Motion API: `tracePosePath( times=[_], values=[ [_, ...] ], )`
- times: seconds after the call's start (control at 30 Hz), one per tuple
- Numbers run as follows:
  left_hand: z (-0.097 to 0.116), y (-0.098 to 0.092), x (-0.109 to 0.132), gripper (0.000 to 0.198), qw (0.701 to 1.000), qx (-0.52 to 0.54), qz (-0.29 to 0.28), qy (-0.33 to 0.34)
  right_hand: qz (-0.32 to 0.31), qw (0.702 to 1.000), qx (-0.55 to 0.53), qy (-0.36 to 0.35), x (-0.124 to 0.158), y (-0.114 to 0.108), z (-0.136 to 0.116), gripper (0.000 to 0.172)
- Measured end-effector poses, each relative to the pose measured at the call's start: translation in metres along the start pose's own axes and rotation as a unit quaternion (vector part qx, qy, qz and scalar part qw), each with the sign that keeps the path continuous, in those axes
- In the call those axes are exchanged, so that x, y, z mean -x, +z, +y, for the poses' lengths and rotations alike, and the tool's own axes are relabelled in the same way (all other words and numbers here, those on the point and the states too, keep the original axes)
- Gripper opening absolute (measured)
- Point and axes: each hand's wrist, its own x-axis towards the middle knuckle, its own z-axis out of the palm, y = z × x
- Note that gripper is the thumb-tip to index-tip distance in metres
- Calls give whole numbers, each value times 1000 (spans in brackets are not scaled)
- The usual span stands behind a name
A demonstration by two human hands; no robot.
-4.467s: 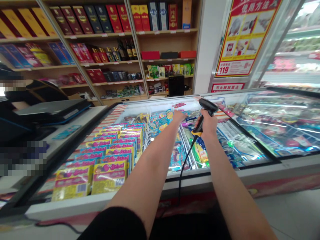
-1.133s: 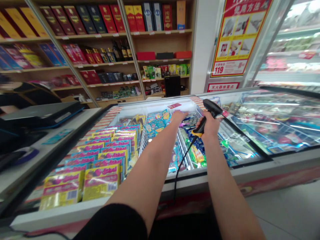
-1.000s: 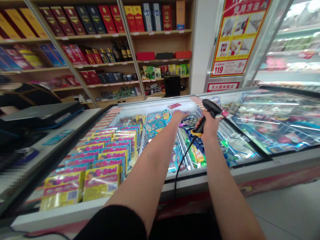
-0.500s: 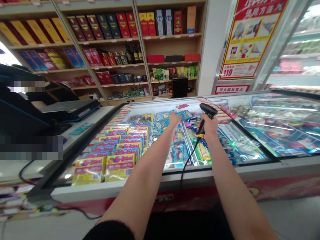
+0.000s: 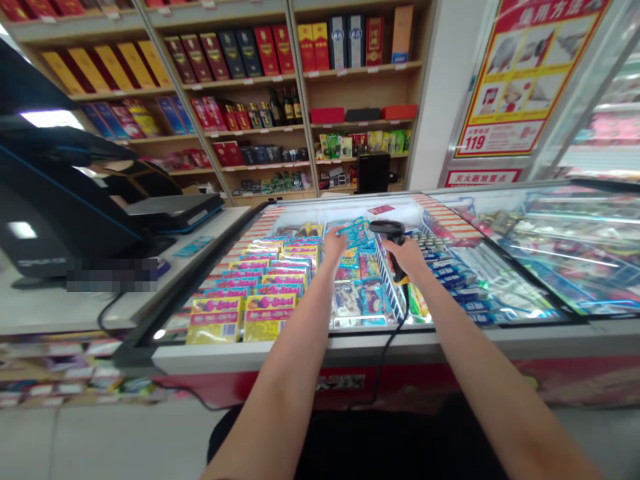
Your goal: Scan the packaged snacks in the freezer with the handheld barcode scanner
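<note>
My left hand (image 5: 334, 245) is closed on a light-blue ice cream packet (image 5: 357, 233), held above the freezer's packets. To its right, my right hand (image 5: 407, 259) wraps round the grip of a black and yellow barcode scanner (image 5: 388, 230), whose head points left, close to the packet. The scanner's black cable (image 5: 389, 347) hangs from the grip over the freezer's front edge. Below both hands lie several wrapped ice creams (image 5: 374, 300) in white wire baskets (image 5: 391, 287). Left of my left arm stand rows of yellow and pink packets (image 5: 270, 310).
The chest freezer (image 5: 210, 360) has a raised front rim and a dark-framed section at right. On the left counter (image 5: 120, 313) stand a black checkout terminal (image 5: 60, 207), a scale (image 5: 175, 210) and another blue packet (image 5: 194, 246). Shelves (image 5: 240, 137) of boxes line the back.
The scanner has moved left toward the blue packet and its head has turned to face it. My left hand has drawn slightly left, raising the packet's tilt. The view has shifted left.
</note>
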Motion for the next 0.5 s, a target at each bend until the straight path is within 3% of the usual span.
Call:
tracePosePath(
  times=[0.23, 0.5],
  values=[
    [5, -1, -1, 39, 984, 164, -20, -71, -32, 995, 87, -39, 4, 5, 4, 21],
    [6, -4, -5, 33, 984, 169, -23, -48, -97, 981, 158, -60, 4, 0, 5, 18]
  ],
)
